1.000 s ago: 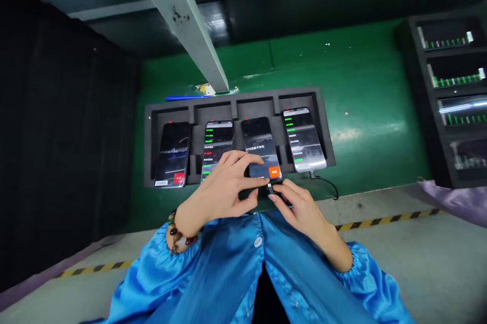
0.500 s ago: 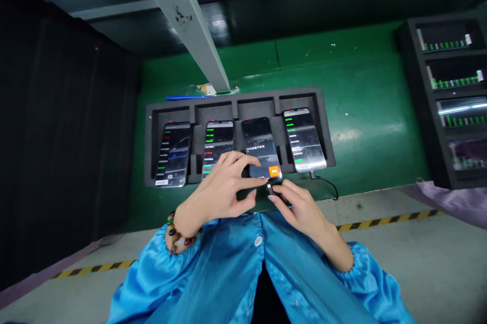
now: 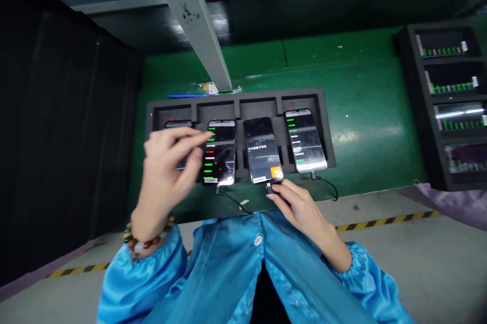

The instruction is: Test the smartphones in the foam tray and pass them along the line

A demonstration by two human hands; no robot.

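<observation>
A black foam tray point(image 3: 327, 126) on the green bench holds several phones side by side. My right hand point(image 3: 299, 205) pinches a black cable plug point(image 3: 270, 188) right at the bottom edge of the third phone point(image 3: 262, 151), whose screen shows white text and an orange button. My left hand point(image 3: 169, 169) hovers above the leftmost phone point(image 3: 175, 123), fingers loosely curled and holding nothing, hiding most of that phone. The second phone point(image 3: 220, 151) and fourth phone point(image 3: 306, 139) show green text lists and have cables plugged in.
A grey metal beam point(image 3: 194, 25) slants over the bench. A black rack point(image 3: 449, 101) of slots with lit devices stands at the right. A dark curtain covers the left side. A yellow-black striped line point(image 3: 384, 221) marks the bench's front edge. A blue pen point(image 3: 186, 96) lies behind the tray.
My left hand has let go of the third phone and lifted to the left, over the leftmost phone. My right hand stays with the plug at the third phone's bottom edge.
</observation>
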